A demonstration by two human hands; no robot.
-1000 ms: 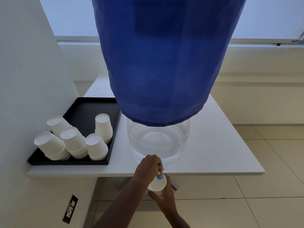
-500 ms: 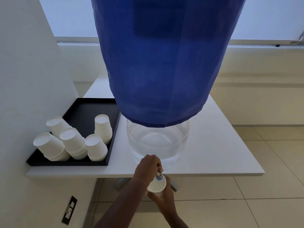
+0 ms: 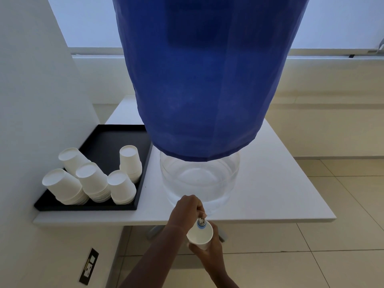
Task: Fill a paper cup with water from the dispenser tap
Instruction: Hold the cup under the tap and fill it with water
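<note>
A big water jug under a blue cloth cover [image 3: 203, 80] stands on a white table [image 3: 280, 194], its clear base [image 3: 199, 179] showing below the cloth. At the table's front edge a small white and blue tap [image 3: 201, 223] sticks out. My left hand [image 3: 185, 210] is closed around the tap's handle from the left. Directly beneath the tap is a white paper cup [image 3: 200, 235], held from below by my right hand [image 3: 209, 250]. Whether water is in the cup cannot be seen.
A black tray [image 3: 108, 142] on the table's left part carries several stacks of upturned white paper cups [image 3: 91, 181]. A white wall rises at the left, with a socket plate [image 3: 89, 266] low on it. Tiled floor lies below and to the right.
Both hands keep the same hold on tap and cup. The view has shifted only slightly.
</note>
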